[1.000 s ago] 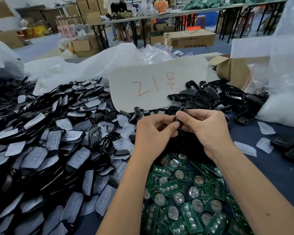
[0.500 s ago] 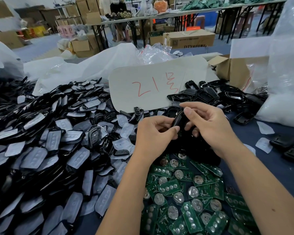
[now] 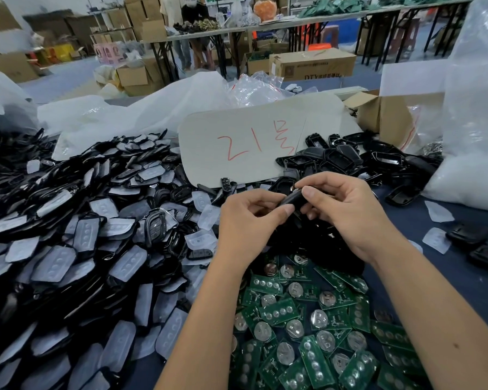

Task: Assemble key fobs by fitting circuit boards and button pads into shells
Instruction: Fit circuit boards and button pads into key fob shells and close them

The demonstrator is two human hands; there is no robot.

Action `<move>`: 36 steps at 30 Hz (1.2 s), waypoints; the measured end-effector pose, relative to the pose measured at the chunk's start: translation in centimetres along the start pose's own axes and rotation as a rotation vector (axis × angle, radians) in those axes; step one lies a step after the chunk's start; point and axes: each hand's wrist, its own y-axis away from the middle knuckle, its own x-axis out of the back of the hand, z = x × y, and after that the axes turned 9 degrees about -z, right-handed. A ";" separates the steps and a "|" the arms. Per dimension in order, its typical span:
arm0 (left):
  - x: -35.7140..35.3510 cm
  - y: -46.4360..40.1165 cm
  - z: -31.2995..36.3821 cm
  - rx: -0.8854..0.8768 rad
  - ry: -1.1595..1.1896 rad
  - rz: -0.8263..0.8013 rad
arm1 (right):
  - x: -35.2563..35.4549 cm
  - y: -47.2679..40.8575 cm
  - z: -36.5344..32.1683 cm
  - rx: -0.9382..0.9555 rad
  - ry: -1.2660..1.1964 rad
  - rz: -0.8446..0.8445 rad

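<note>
Both hands, left hand [image 3: 248,218] and right hand [image 3: 347,212], pinch one black shell [image 3: 292,199] (fingers curled).

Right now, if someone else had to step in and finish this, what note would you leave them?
Left hand and right hand both grip one black fob above the table.
Boards lie heaped just below the hands; pads and shells are piled left; empty shells lie behind right.
Done: cannot tell what is already inside this fob.
Left: finish it, then the heaps.
</note>
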 end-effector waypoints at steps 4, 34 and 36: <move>0.4 -0.2 0.0 -0.005 0.086 0.046 | 0.0 0.0 0.0 0.002 -0.089 -0.037; -0.2 -0.1 0.2 -0.189 -0.294 0.110 | -1.7 0.1 0.0 0.226 0.336 -0.055; -0.2 -0.1 0.3 -0.180 -0.308 0.134 | -1.8 0.2 -0.1 0.224 0.339 -0.060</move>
